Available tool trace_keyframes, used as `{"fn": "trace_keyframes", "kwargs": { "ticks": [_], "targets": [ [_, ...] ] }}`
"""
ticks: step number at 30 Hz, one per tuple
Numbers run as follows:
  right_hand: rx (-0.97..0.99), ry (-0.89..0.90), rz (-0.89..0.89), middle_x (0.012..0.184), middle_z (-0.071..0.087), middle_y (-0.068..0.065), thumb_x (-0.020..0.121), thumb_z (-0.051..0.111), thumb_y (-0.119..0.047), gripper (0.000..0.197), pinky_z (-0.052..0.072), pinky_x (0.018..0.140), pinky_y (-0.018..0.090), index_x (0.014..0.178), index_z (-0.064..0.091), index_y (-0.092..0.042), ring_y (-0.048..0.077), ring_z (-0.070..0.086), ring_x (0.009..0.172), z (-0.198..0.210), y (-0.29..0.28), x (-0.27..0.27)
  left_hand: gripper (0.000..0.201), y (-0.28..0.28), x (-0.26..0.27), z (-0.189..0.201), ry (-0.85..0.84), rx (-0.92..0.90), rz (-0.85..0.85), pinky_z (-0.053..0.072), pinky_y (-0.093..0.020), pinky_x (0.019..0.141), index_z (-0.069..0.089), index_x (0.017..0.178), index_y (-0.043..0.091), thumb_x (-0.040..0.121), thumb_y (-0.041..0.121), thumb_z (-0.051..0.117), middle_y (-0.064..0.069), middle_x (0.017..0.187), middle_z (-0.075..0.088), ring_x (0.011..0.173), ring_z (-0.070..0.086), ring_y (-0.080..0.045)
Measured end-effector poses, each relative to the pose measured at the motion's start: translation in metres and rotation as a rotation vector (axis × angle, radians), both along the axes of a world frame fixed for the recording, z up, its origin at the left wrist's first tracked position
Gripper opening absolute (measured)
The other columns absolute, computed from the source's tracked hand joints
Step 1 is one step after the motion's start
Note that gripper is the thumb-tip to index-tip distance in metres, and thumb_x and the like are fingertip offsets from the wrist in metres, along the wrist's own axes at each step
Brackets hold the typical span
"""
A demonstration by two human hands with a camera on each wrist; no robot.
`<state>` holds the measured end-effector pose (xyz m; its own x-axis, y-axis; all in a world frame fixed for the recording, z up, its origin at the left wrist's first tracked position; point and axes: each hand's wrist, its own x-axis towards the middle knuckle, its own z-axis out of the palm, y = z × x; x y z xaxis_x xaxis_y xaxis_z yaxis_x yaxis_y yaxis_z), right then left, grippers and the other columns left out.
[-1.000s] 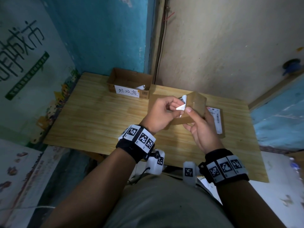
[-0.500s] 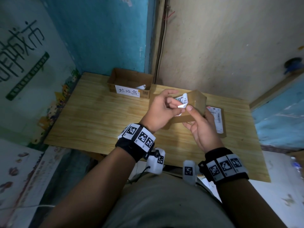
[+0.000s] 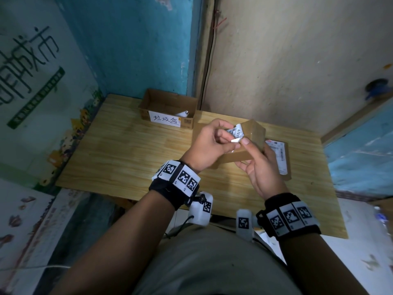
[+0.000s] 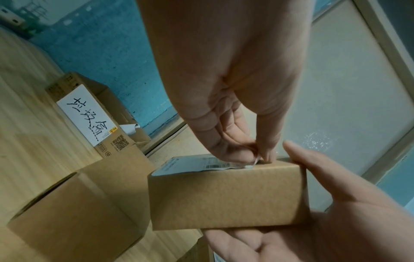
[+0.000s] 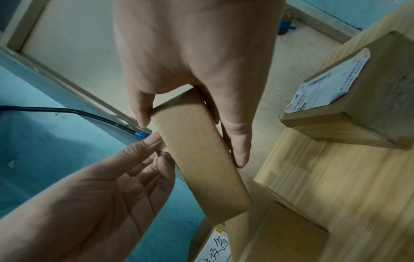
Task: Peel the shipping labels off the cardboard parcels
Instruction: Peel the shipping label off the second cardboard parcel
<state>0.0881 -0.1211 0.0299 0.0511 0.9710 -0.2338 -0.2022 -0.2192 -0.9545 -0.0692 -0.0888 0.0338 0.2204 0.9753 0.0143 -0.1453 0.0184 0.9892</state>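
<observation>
A pale wood-grain counter (image 3: 131, 154) is set into a corner of the room, with a blue painted wall (image 3: 136, 43) at the left and a beige panel (image 3: 287, 60) behind. At the far edge of the counter an open cardboard box (image 3: 168, 107) is stood, fronted by a white handwritten tag (image 3: 164, 118); a curled white scrap is seen inside it. At the right a second parcel (image 3: 286, 160) is laid flat, its shipping label facing up. Another plain carton (image 4: 74, 214) is seen beside the tagged box in the left wrist view, and a black cable (image 5: 67, 111) is run along the wall base.

Above the counter, well clear of it, a small cardboard parcel (image 3: 253, 135) is held by the right hand (image 3: 262, 169) — thumb across the near face, fingers behind. Its label (image 3: 236, 133) is partly lifted and curled back; the loose edge is pinched in the grip of the left hand (image 3: 209, 145) between thumb and forefinger. The rest of the label is hidden by the fingers in the head view.
</observation>
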Motion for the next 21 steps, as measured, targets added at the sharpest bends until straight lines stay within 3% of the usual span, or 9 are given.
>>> {"fn": "trace_keyframes", "kwargs": {
  "ticks": [3,7,14,19,21],
  "targets": [
    [-0.004,0.003,-0.018,0.123,0.074,0.008,0.088,0.072,-0.033,0.056,0.052,0.107,0.054,0.138,0.06,-0.009,0.027,0.07,0.118,-0.0019,0.0002,0.0006,0.042,-0.0008,0.0001,-0.0019,-0.007,0.007,0.026,0.055,-0.034,0.07,0.048,0.103,0.007,0.076,-0.009,0.076,-0.009,0.079,0.065,0.07,0.06,-0.018],
    [-0.011,0.013,-0.03,0.127,0.073,0.01,0.099,0.067,-0.024,0.044,0.051,0.108,0.056,0.139,0.06,-0.009,0.03,0.069,0.12,-0.0045,-0.0001,0.0028,0.044,0.0002,0.0002,-0.002,-0.026,0.002,0.067,0.053,-0.026,0.063,0.043,0.1,0.007,0.076,-0.01,0.076,-0.005,0.075,0.063,0.063,0.058,-0.011],
    [-0.02,-0.008,-0.017,0.124,0.074,0.009,0.102,0.062,-0.02,0.037,0.055,0.1,0.048,0.138,0.061,-0.01,0.025,0.072,0.112,-0.003,-0.0021,0.0029,0.043,-0.0032,0.0006,-0.003,-0.044,-0.043,0.04,0.056,-0.025,0.064,0.049,0.114,-0.002,0.079,-0.012,0.072,-0.013,0.084,0.064,0.071,0.06,-0.019],
    [-0.023,-0.017,-0.024,0.125,0.075,0.007,0.101,0.066,-0.023,0.037,0.053,0.103,0.05,0.137,0.063,-0.016,0.026,0.071,0.116,-0.0043,-0.0005,0.0041,0.032,-0.0009,0.0019,-0.0025,-0.008,-0.026,0.042,0.055,-0.025,0.069,0.056,0.107,-0.007,0.08,-0.011,0.072,-0.016,0.086,0.062,0.079,0.058,-0.024],
    [-0.024,-0.021,-0.024,0.125,0.075,0.005,0.097,0.069,-0.028,0.04,0.053,0.104,0.05,0.136,0.064,-0.017,0.026,0.07,0.118,-0.0046,-0.0003,0.0037,0.028,-0.0009,0.0026,-0.0034,0.004,-0.025,0.05,0.054,-0.024,0.069,0.057,0.103,-0.005,0.08,-0.01,0.073,-0.012,0.082,0.062,0.077,0.057,-0.021]
  ]
}}
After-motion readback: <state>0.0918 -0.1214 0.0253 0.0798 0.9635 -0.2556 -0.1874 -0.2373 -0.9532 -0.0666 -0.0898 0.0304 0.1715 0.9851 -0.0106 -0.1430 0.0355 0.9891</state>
